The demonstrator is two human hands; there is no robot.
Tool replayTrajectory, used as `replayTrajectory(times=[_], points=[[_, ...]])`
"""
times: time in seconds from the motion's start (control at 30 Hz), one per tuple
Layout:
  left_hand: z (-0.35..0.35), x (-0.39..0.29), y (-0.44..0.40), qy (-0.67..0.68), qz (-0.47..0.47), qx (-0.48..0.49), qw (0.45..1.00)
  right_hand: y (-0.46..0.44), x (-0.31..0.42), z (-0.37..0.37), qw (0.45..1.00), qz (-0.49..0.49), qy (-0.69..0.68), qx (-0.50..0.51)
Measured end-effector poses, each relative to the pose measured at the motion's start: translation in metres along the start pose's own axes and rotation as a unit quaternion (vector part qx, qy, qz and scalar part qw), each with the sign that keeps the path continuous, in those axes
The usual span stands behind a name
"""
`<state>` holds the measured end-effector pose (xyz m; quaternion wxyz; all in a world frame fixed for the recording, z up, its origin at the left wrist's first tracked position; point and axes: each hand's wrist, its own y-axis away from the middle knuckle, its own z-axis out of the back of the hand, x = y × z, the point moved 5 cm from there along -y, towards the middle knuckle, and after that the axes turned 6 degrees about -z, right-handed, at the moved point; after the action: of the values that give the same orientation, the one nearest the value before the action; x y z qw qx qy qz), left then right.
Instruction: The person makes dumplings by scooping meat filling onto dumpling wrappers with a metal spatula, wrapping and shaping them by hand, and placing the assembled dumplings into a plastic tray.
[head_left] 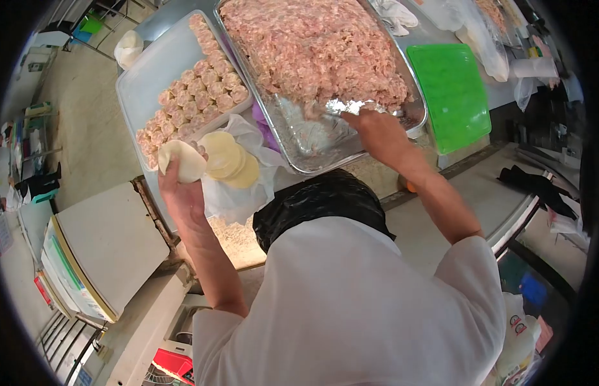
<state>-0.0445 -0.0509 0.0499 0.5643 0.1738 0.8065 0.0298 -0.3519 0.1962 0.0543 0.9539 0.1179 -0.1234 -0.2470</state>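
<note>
Left hand (181, 192): fingers part-curled, holding a pale dough wrapper (190, 162) just left of the stacked round wrappers (238, 168), near the open-topped dumplings (204, 90). Right hand (382, 136): fingers curled over the metal tray (312, 143), at the ground meat's (325, 55) edge; blur, cannot tell whether gripping a tool

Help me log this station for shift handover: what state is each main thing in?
Left hand, closed
Pale wrapper, curved, in that hand
Right hand, fingers bent, grip unclear
Minced meat, heaped
Metal tray, part filled
Dumplings, filled, close together
Plastic tray, part filled
Yellow wrappers, overlapping
White bag, crumpled
Green panel, flat
</note>
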Motion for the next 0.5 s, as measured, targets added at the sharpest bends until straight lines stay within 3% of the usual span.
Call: replayTrajectory(times=[0.07, 0.17, 0.5], points=[[-0.003, 0.005, 0.003, 0.013, 0.029, 0.049, 0.998, 0.004, 0.005, 0.01, 0.999, 0.021, 0.007, 0.044], [-0.003, 0.016, 0.015, 0.035, 0.064, 0.04, 0.996, 0.001, -0.002, 0.042, 0.997, -0.052, 0.01, -0.049], [-0.03, 0.059, 0.053, 0.15, 0.158, 0.044, 0.975, -0.012, -0.013, -0.006, 1.0, 0.014, -0.013, 0.014]])
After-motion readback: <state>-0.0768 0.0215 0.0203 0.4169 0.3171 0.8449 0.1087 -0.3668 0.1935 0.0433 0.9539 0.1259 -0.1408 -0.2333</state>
